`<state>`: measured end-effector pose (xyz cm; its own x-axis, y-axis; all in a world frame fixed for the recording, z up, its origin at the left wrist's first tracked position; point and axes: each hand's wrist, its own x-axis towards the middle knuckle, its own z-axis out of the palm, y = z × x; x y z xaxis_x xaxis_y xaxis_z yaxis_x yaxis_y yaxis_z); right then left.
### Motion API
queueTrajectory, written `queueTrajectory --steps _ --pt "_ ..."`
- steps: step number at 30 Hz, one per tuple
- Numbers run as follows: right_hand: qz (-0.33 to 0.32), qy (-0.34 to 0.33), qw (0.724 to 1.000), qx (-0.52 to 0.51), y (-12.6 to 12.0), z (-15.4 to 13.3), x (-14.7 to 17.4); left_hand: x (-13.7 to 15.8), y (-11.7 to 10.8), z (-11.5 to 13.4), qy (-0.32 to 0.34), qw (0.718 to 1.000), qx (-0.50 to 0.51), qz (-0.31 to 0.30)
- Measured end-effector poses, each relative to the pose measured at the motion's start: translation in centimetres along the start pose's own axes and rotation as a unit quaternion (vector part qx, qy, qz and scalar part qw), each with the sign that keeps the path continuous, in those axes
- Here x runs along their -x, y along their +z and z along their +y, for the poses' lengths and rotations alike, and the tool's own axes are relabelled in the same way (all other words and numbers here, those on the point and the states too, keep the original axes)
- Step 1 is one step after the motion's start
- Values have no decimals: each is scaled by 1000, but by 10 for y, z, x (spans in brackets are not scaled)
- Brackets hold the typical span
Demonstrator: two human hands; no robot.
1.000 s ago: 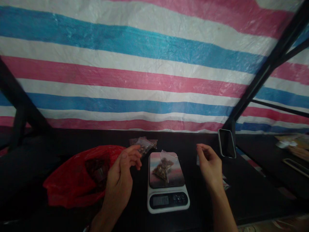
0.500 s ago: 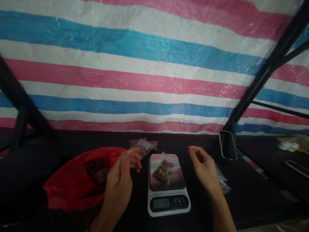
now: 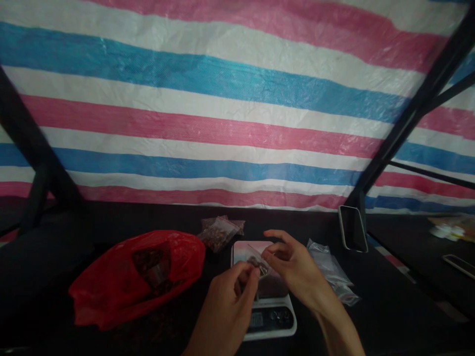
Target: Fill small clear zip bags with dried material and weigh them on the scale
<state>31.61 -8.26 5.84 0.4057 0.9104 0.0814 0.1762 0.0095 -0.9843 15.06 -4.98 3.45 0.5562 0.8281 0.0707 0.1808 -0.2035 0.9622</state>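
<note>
Moved: left hand (image 3: 227, 302) and right hand (image 3: 297, 269) now meet over the scale (image 3: 275, 288); earlier they flanked it.
Packet: small clear packet (image 3: 263, 270), over the plate; contact hidden.
Left fingers: pinched on its filled part, probably steadying it.
Right fingers: curled at its clear top, perhaps for access; grip unclear.
Nearby: filled packets (image 3: 218, 233) behind, red bag (image 3: 111, 279) left, flat bags (image 3: 327, 266) right, more exposed than before; likely kept within reach.

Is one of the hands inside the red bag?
No, the left hand and right hand are both at a small bag over the scale, apart from the red bag.
</note>
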Motion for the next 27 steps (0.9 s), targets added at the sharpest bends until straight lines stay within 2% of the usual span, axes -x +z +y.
queueTrajectory --steps 6,10,14,18,23,25,27 --pt "-80 24 993 -86 25 -28 21 -7 -15 11 -47 992 106 51" --pt "-72 27 994 -77 38 -30 23 -11 -23 11 -47 987 152 36" --pt "-55 45 994 -81 40 -27 20 -10 -24 3 -3 987 158 35" --pt "-67 63 988 -125 37 -23 16 -8 -23 2 26 988 147 38" --pt "-104 29 982 -157 36 -16 15 -9 -24 4 28 993 107 35" --pt "-66 16 988 -135 37 -13 14 -10 -26 3 10 995 86 48" --pt "6 6 996 -92 38 -13 13 -9 -27 1 3 996 44 75"
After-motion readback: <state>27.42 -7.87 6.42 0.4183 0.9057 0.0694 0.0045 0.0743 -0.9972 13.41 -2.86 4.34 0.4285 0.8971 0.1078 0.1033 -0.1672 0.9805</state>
